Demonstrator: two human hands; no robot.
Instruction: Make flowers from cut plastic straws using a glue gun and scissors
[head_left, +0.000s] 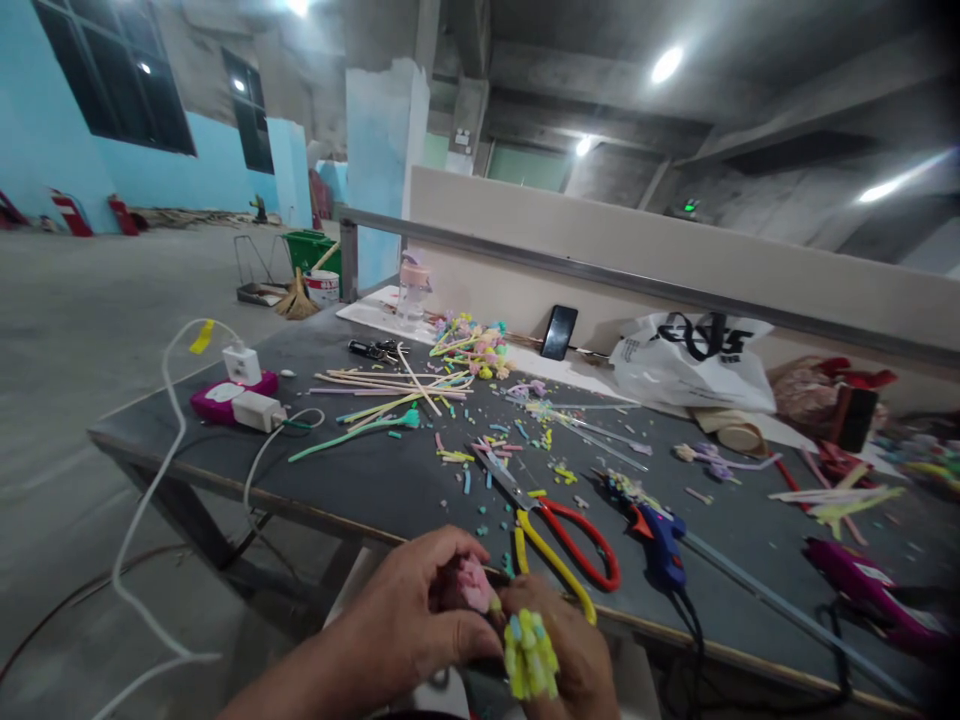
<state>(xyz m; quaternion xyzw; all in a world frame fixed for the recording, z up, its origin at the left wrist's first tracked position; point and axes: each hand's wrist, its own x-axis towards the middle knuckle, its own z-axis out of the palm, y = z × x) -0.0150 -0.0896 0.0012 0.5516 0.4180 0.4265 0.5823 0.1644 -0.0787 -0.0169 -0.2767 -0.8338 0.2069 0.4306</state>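
Observation:
My left hand [397, 625] is closed around a pink fuzzy flower-like bundle [474, 585], which shows between thumb and fingers. Right beside it, my right hand [574, 640] is closed, with a yellow bundle of short fuzzy pieces [529, 655] sticking out at its front. The stems of both bundles are hidden in the hands, which nearly touch at the table's front edge. Just beyond them lie scissors [517, 490] with one red and one yellow handle. A blue hot glue gun [664, 550] rests to their right.
Colourful cut bits [495, 440] litter the dark table [360, 480]. Fuzzy stems [390, 385], finished-looking flowers [480, 345], a phone [559, 332] and a white bag [694, 360] lie farther back. A purple power strip [225, 400] with chargers sits left; its white cable [150, 500] hangs off the edge.

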